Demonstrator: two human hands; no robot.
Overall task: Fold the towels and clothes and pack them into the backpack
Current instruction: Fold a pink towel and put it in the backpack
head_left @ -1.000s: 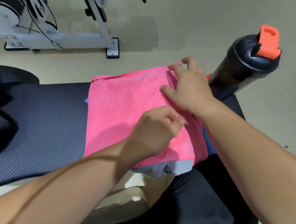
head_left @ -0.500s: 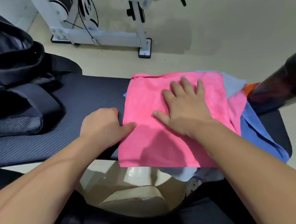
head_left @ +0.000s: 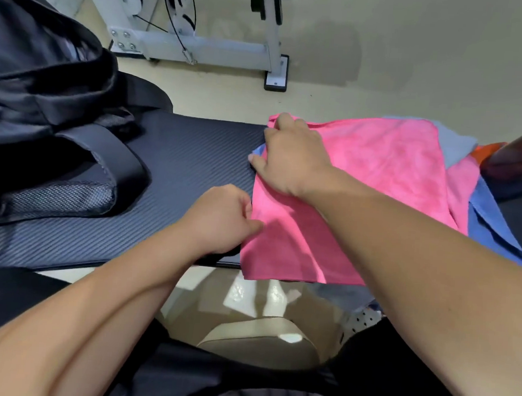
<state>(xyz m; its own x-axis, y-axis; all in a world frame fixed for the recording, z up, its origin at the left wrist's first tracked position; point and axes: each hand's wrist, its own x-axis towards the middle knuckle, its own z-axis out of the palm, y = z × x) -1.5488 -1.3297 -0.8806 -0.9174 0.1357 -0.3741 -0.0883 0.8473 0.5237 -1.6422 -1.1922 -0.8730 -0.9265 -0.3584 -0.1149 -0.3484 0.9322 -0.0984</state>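
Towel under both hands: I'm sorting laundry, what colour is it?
The towel is pink, seen in the head view.

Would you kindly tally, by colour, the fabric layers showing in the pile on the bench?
Pink: 2, the top towel and a lower layer
Blue: 1, the blue cloth
Grey-blue: 1, the grey-blue cloth
Total: 4; the orange patch is unclear

Pink towel [head_left: 378,175], folded flat, atop a pile of blue and grey clothes [head_left: 495,232] at the right end of the desk [head_left: 189,149], near edge overhanging. Black backpack [head_left: 40,68] slumped at left, mesh strap [head_left: 68,196] toward the towel.
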